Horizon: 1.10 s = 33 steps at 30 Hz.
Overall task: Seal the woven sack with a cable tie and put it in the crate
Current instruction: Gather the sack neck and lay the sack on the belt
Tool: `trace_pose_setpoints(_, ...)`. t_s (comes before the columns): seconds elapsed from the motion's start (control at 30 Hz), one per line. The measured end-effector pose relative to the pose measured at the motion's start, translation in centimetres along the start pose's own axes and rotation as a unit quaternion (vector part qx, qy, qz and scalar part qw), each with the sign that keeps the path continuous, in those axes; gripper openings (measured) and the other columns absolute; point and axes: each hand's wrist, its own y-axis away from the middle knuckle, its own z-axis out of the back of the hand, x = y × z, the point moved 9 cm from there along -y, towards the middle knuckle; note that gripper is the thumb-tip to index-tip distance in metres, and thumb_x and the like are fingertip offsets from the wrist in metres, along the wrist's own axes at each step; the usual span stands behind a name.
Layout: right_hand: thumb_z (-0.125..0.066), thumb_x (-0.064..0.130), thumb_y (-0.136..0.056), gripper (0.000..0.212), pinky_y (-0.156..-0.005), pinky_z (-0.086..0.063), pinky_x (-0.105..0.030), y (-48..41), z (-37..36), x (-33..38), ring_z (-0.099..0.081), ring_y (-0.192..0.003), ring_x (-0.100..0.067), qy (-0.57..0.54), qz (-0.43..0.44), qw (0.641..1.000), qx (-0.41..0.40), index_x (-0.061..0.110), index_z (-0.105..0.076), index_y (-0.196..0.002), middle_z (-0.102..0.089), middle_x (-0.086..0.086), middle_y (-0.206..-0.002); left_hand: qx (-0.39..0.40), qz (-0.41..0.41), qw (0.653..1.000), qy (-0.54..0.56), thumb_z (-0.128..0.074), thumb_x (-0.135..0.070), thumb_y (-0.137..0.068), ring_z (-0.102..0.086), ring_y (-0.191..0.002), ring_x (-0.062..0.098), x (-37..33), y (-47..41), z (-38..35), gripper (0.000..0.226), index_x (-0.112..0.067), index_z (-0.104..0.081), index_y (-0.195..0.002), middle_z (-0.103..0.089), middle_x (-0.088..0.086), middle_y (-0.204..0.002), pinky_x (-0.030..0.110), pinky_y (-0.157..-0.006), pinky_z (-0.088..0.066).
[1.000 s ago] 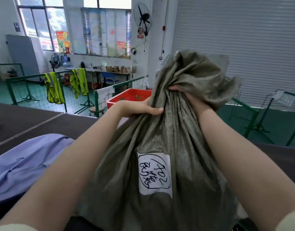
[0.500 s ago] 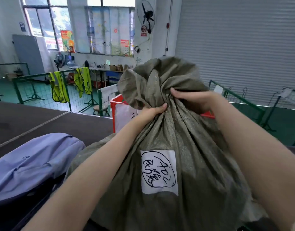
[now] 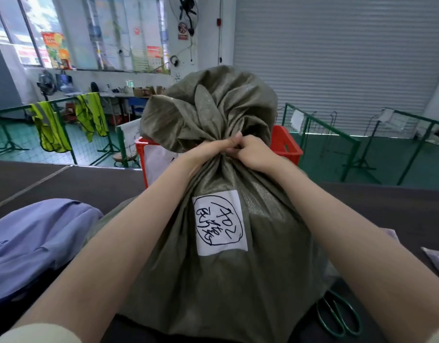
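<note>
A full olive-green woven sack (image 3: 213, 268) stands upright on the dark table right in front of me, with a white handwritten label (image 3: 219, 222) on its front. Its top is gathered into a tight neck with loose fabric flaring above. My left hand (image 3: 213, 151) and my right hand (image 3: 253, 154) both clench that neck, knuckles touching. Behind the sack stands a red plastic crate (image 3: 285, 144), mostly hidden by it. No cable tie is visible.
Green-handled scissors (image 3: 337, 315) lie on the table at the sack's right base. A lilac garment (image 3: 32, 243) is heaped at the left. Green mesh fencing (image 3: 337, 134) with yellow vests (image 3: 50, 129) runs beyond the table's far edge.
The sack's mouth has been bunched from a loose spread into a narrow neck. Both hands have come together around it, and the sack has settled lower on the table.
</note>
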Motion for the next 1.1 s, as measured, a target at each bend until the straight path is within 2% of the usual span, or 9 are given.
trace_pose_setpoints(0.13,-0.056,0.025,-0.089,0.038,-0.102,-0.041,-0.034,0.8,0.1,2.0,-0.053,-0.119,-0.029,0.002,0.069,0.998,0.015,0.003,-0.062,-0.119,-0.06,-0.021,-0.125,-0.059,-0.02,0.998,0.0,-0.078,-0.04,-0.063,-0.068,-0.1,0.02,-0.1,0.1,0.4,0.067,-0.004,-0.062,-0.117,-0.069,0.012,-0.113,0.035,-0.097,-0.051)
trace_pose_setpoints(0.2,-0.061,0.031,-0.086,0.045,-0.104,-0.037,-0.028,1.4,0.4,1.8,-0.05,-0.119,-0.018,-0.016,0.065,0.995,0.074,0.011,-0.057,-0.126,-0.056,-0.008,-0.127,-0.117,-0.039,0.992,0.007,-0.081,-0.037,-0.054,-0.069,-0.097,0.018,-0.2,0.0,1.6,0.069,-0.005,-0.065,-0.113,-0.071,0.009,-0.111,0.034,-0.093,-0.053)
trace_pose_setpoints(0.27,-0.064,0.03,-0.084,0.053,-0.094,-0.034,-0.017,2.5,2.2,0.5,-0.046,-0.111,-0.007,-0.048,0.013,0.995,0.084,0.011,-0.05,-0.132,-0.049,0.005,-0.119,-0.171,-0.054,0.984,0.019,-0.081,-0.029,-0.053,-0.068,-0.097,0.019,-0.3,0.1,2.6,0.071,-0.001,-0.062,-0.115,-0.07,0.01,-0.112,0.033,-0.092,-0.054)
trace_pose_setpoints(0.37,-0.059,0.03,-0.087,0.053,-0.082,-0.035,-0.007,4.0,5.4,-3.5,-0.049,-0.1,-0.006,-0.084,-0.058,0.994,0.048,0.011,-0.046,-0.135,-0.049,0.001,-0.123,-0.206,-0.062,0.977,0.003,-0.076,-0.025,-0.064,-0.062,-0.103,0.019,-1.1,1.1,2.5,0.068,0.0,-0.054,-0.122,-0.063,0.003,-0.114,0.029,-0.096,-0.049)
trace_pose_setpoints(0.53,-0.048,0.03,-0.094,0.047,-0.098,-0.032,-0.022,7.7,1.7,-11.2,-0.043,-0.113,-0.011,-0.122,-0.174,0.967,0.138,0.015,-0.042,-0.138,-0.044,-0.001,-0.141,-0.244,-0.057,0.968,-0.012,-0.07,-0.024,-0.074,-0.057,-0.113,0.022,-1.7,1.4,2.4,0.065,-0.001,-0.048,-0.13,-0.058,0.009,-0.128,0.028,-0.099,-0.045)
trace_pose_setpoints(0.67,-0.062,0.052,-0.078,0.062,-0.102,-0.046,-0.041,9.0,-0.3,-14.4,-0.06,-0.112,-0.022,-0.207,-0.263,0.933,0.13,0.019,-0.056,-0.129,-0.059,-0.007,-0.13,-0.241,-0.072,0.965,-0.075,-0.064,-0.018,-0.081,-0.052,-0.121,0.022,-3.1,0.9,1.2,0.058,0.001,-0.044,-0.132,-0.053,0.009,-0.135,0.022,-0.097,-0.039)
trace_pose_setpoints(0.83,-0.058,0.061,-0.077,0.073,-0.082,-0.052,-0.035,9.5,-2.3,-13.7,-0.063,-0.105,-0.025,-0.246,-0.279,0.909,0.19,0.009,-0.052,-0.128,-0.061,-0.009,-0.123,-0.208,-0.041,0.963,-0.166,-0.062,-0.024,-0.082,-0.048,-0.124,0.024,-4.7,0.1,-0.1,0.061,-0.002,-0.04,-0.135,-0.048,0.01,-0.139,0.02,-0.087,-0.034)
trace_pose_setpoints(1.0,-0.061,0.074,-0.059,0.096,-0.102,-0.046,-0.041,10.9,-4.4,-13.1,-0.059,-0.114,-0.026,-0.264,-0.278,0.898,0.214,0.01,-0.051,-0.131,-0.059,-0.01,-0.128,-0.16,-0.016,0.944,-0.287,-0.06,-0.025,-0.084,-0.046,-0.126,0.026,-5.6,-0.6,-2.0,0.065,0.0,-0.035,-0.138,-0.044,0.012,-0.142,0.021,-0.085,-0.032)
trace_pose_setpoints(1.1,-0.05,0.061,-0.081,0.076,-0.104,-0.043,-0.037,12.1,-6.6,-12.6,-0.053,-0.123,-0.027,-0.316,-0.278,0.881,0.218,0.008,-0.045,-0.135,-0.053,-0.013,-0.136,-0.12,0.009,0.931,-0.344,-0.06,-0.023,-0.084,-0.045,-0.127,0.027,-4.9,-1.4,-2.9,0.062,-0.001,-0.037,-0.137,-0.044,0.013,-0.142,0.023,-0.087,-0.033)
